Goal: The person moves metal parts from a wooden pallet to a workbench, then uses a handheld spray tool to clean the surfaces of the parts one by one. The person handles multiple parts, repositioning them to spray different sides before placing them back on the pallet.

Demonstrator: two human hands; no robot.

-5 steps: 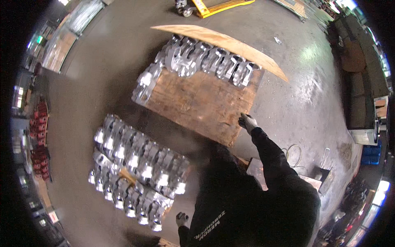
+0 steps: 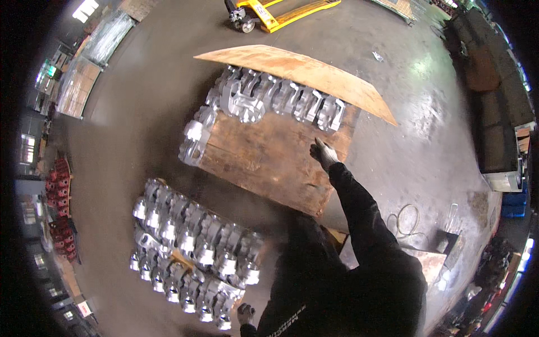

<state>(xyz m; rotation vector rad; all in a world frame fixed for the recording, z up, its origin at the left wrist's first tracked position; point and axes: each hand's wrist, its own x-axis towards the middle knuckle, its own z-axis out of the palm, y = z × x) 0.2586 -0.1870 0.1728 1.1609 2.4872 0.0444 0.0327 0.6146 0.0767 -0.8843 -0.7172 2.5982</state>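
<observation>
My right hand (image 2: 324, 154), in a light glove with dark fingertips, hangs in view over the right part of a wooden board (image 2: 264, 149). Its fingers are apart and hold nothing. Along the board's far and left edges stand several silver metal castings (image 2: 289, 95); one larger piece (image 2: 241, 104) sits in front of the far row. Low in the picture my left hand (image 2: 245, 313), also gloved, is beside a second load of similar castings (image 2: 191, 224). Its fingers are loosely bent, with no object visible in them.
A curved plywood sheet (image 2: 303, 70) stands behind the far castings. Beyond it is a yellow pallet jack (image 2: 269, 17). Wrapped stacks (image 2: 106, 36) and red castings (image 2: 59, 185) line the left side. A looped cable (image 2: 407, 219) lies on the floor at right, near dark metal bins (image 2: 497, 143).
My right hand has moved left and farther over the board. Both casting loads sit slightly lower in the picture as the view shifts. My left hand stays beside the nearer load.
</observation>
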